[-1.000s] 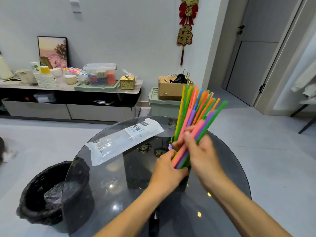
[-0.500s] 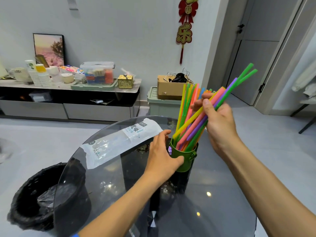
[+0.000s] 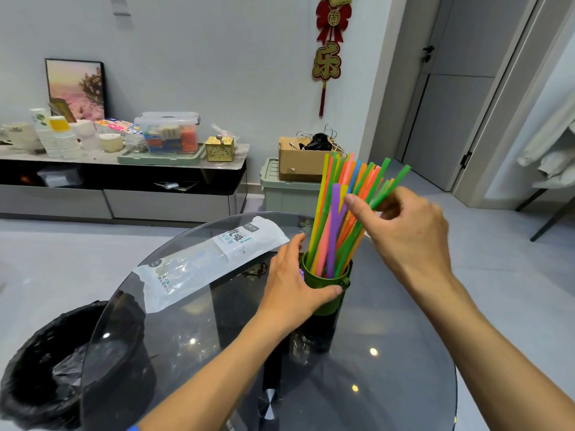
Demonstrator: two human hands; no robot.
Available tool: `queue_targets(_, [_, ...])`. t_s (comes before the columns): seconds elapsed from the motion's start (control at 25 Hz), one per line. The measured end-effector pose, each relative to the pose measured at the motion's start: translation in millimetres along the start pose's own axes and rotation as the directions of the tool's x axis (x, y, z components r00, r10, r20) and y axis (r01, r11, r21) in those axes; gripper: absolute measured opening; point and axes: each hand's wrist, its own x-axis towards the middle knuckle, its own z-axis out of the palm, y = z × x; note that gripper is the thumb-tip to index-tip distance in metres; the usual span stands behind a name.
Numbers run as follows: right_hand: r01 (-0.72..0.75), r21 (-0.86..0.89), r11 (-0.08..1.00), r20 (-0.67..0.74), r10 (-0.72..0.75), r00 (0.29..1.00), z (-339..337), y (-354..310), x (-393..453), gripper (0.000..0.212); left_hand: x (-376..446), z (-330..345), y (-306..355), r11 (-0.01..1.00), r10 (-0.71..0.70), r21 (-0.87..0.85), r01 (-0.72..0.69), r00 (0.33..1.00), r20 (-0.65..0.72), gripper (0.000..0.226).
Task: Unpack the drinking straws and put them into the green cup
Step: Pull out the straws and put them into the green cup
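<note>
A green cup [image 3: 326,283] stands on the round dark glass table [image 3: 389,353]. Several colourful drinking straws [image 3: 337,219] stand in it and fan out to the upper right. My left hand [image 3: 292,286] grips the cup's left side, thumb round the front. My right hand [image 3: 407,231] is at the straws' upper part, fingers curled on a few green ones. The clear plastic straw wrapper [image 3: 211,259] lies flat on the table to the left of the cup.
A black-lined trash bin [image 3: 62,368] stands on the floor at the table's left edge. Behind are a low cabinet [image 3: 124,188] crowded with cups and boxes, and a green storage bin [image 3: 289,191] with a cardboard box on it. A door is at far right.
The bundle that my right hand held has dropped into the cup and spread among the others. My right hand has shifted slightly lower and right. My left hand has closed on the cup.
</note>
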Motion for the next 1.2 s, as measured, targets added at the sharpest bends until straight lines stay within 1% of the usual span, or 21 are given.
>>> queue_targets(0.04, [-0.075,-0.016,0.997,0.017,0.075,0.997,-1,5,-1,0.053,4,0,5,1.000,-0.023,0.002,0.023,1.000,0.017,0.113])
queue_targets(0.08, [-0.202,0.055,0.978,0.130,0.194,0.972,1,9,-6,0.054,8,0,10,0.999,-0.045,-0.009,0.046,0.998,0.043,0.118])
queue_targets(0.12, [-0.371,0.206,0.906,0.325,0.294,0.899,8,12,-13,0.060,13,0,17,0.998,-0.059,-0.030,0.062,0.996,0.074,0.118])
queue_targets(0.16, [-0.525,0.351,0.775,0.509,0.313,0.802,18,11,-20,0.066,19,0,25,0.996,-0.067,-0.052,0.072,0.993,0.098,0.113])
queue_targets(0.2, [-0.627,0.458,0.631,0.600,0.302,0.741,28,9,-25,0.069,26,0,32,0.996,-0.065,-0.047,0.071,0.992,0.111,0.100])
queue_targets(0.24, [-0.649,0.549,0.527,0.610,0.279,0.742,36,9,-24,0.068,35,-1,40,0.998,-0.054,-0.024,0.057,0.992,0.110,0.086])
queue_targets(0.28, [-0.618,0.631,0.469,0.578,0.247,0.778,42,7,-19,0.066,44,-2,46,0.999,-0.036,-0.005,0.036,0.994,0.103,0.079])
queue_targets(0.32, [-0.574,0.694,0.436,0.542,0.209,0.814,46,6,-11,0.065,55,-4,51,1.000,-0.020,-0.018,0.022,0.994,0.104,0.076])
queue_targets(0.36, [-0.550,0.729,0.407,0.532,0.169,0.830,47,5,-5,0.066,65,-6,54,0.999,-0.011,-0.036,0.016,0.993,0.120,0.081])
queue_targets(0.4, [-0.557,0.737,0.382,0.550,0.139,0.823,48,7,-1,0.069,73,-6,54,0.999,0.002,-0.036,0.004,0.988,0.156,0.089])
queue_targets(0.44, [-0.585,0.720,0.374,0.584,0.130,0.802,49,9,-2,0.072,77,-6,53,1.000,0.006,-0.023,-0.002,0.978,0.206,0.096])
queue_targets(0.52, [-0.633,0.637,0.441,0.642,0.153,0.752,50,12,-9,0.078,73,-3,46,0.999,-0.038,0.012,0.036,0.962,0.271,0.099])
queue_targets(0.56, [-0.631,0.612,0.477,0.644,0.163,0.748,52,13,-11,0.079,70,-1,43,0.999,-0.047,0.010,0.046,0.959,0.279,0.100])
queue_targets(0.6, [-0.620,0.619,0.482,0.628,0.171,0.760,52,14,-11,0.077,70,2,41,0.999,-0.041,0.010,0.040,0.960,0.278,0.103])
queue_targets(0.68, [-0.599,0.685,0.415,0.576,0.195,0.794,53,17,-7,0.068,71,3,43,0.999,-0.028,0.033,0.020,0.966,0.259,0.107])
queue_targets(0.76, [-0.594,0.716,0.368,0.552,0.224,0.803,53,18,-5,0.057,75,0,47,1.000,-0.028,0.002,0.029,0.965,0.260,0.108])
queue_targets(0.88, [-0.611,0.704,0.363,0.564,0.238,0.791,58,22,-11,0.050,74,-1,43,0.998,-0.026,-0.050,0.043,0.953,0.302,0.113])
queue_targets(1.0, [-0.617,0.700,0.360,0.550,0.279,0.787,63,23,-17,0.047,66,6,30,0.996,-0.035,-0.068,0.058,0.953,0.302,0.115])
queue_targets(1.12, [-0.607,0.717,0.342,0.532,0.294,0.794,71,27,-21,0.047,65,12,20,0.994,-0.046,-0.084,0.072,0.958,0.283,0.104])
queue_targets(1.2, [-0.624,0.693,0.362,0.545,0.303,0.782,75,29,-27,0.050,66,13,19,0.994,-0.050,-0.077,0.077,0.950,0.308,0.094])
